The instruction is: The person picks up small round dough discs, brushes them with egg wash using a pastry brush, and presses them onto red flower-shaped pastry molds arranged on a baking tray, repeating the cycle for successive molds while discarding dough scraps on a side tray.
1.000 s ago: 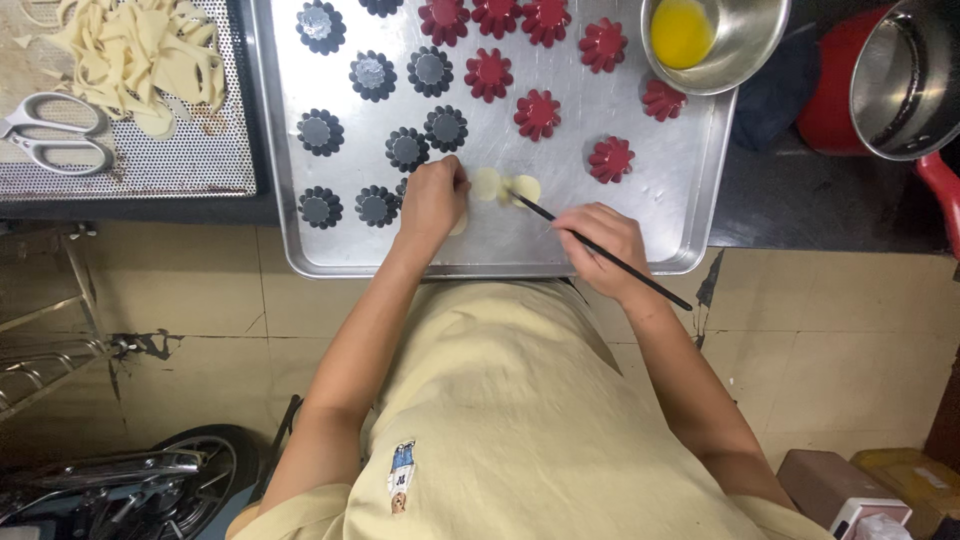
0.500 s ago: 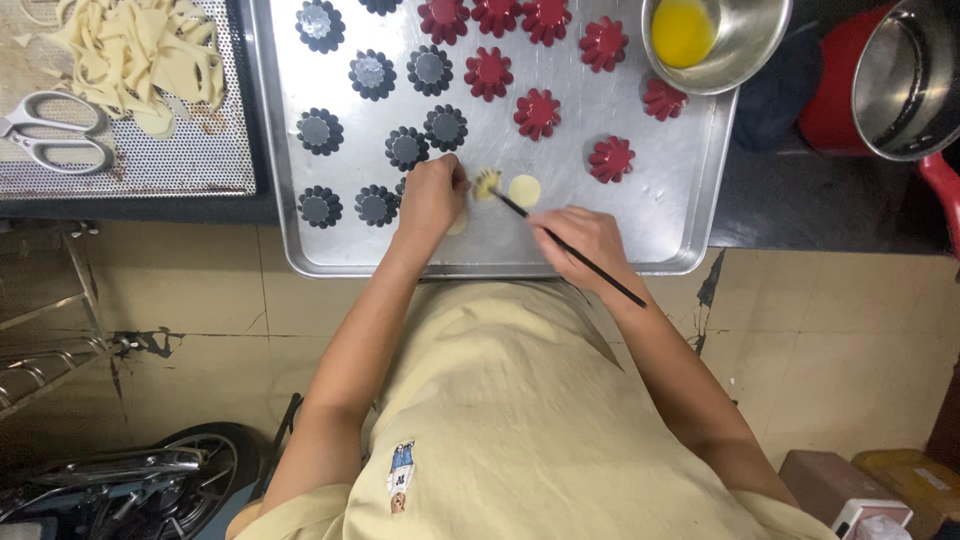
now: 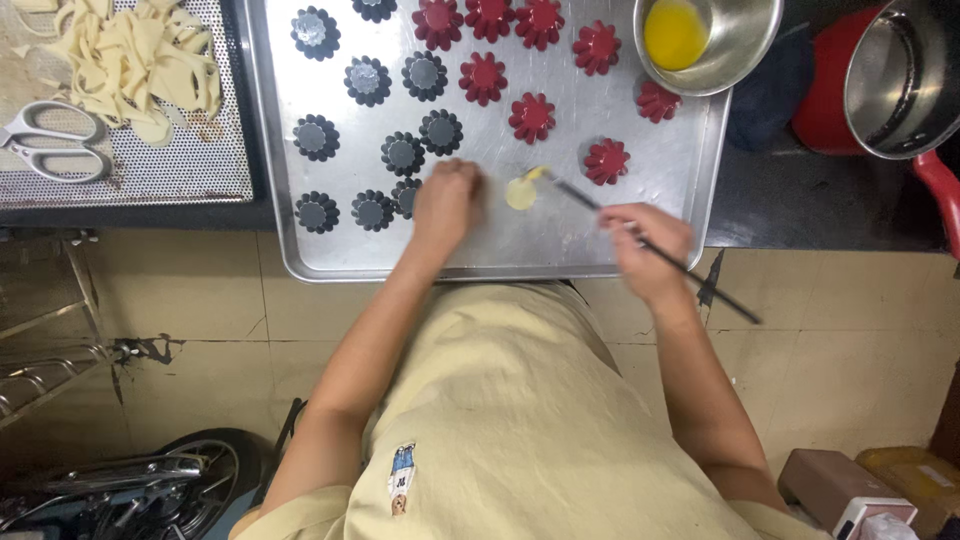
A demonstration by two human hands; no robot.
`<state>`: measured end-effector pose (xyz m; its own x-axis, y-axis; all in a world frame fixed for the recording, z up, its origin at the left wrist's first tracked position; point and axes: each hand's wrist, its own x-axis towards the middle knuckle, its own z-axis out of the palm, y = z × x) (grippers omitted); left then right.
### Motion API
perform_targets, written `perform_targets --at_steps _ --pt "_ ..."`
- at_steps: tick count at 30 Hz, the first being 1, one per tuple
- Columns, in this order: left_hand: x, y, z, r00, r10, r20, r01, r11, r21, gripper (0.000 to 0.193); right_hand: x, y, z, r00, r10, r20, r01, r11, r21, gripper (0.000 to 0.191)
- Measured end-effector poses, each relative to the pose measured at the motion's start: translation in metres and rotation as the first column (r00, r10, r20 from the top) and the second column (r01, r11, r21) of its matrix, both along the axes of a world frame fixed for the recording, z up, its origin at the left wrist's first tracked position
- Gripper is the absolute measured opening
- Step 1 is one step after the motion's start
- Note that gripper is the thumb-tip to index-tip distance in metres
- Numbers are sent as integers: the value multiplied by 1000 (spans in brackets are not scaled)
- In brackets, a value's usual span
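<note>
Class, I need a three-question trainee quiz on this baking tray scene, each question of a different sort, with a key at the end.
1. True or false: the right hand holds a thin brush whose tip meets the pale dough disc on the baking tray.
2. Multiple choice: the steel bowl at the tray's far right corner holds A) red sauce B) yellow liquid C) flour.
3. Fill in: the left hand rests beside the ____ fluted moulds, while the red fluted moulds sit further right.

Key: 1 true; 2 B; 3 dark.
</note>
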<state>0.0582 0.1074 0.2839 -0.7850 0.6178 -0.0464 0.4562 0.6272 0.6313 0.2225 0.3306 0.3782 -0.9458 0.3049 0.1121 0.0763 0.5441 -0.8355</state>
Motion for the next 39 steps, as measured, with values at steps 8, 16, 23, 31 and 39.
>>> perform_targets --at_steps 8,16,23,31,39 --pt "31 46 -15 993 -110 52 109 994 15 23 19 14 1 977 -214 8 214 976 -50 12" --pt "23 51 -30 982 -166 87 166 986 -2 27 36 26 -24 965 -261 8 256 943 -214 11" --pt "26 33 -6 960 -247 -134 267 950 163 20 1 111 -43 825 -497 -268 492 866 -91 6" --pt "24 13 13 981 -180 -71 189 971 149 18 -34 134 -53 892 -415 -181 450 852 266 2" --pt "9 11 11 1000 0 26 -3 994 113 9 37 123 0 913 -355 -202 403 860 313 9"
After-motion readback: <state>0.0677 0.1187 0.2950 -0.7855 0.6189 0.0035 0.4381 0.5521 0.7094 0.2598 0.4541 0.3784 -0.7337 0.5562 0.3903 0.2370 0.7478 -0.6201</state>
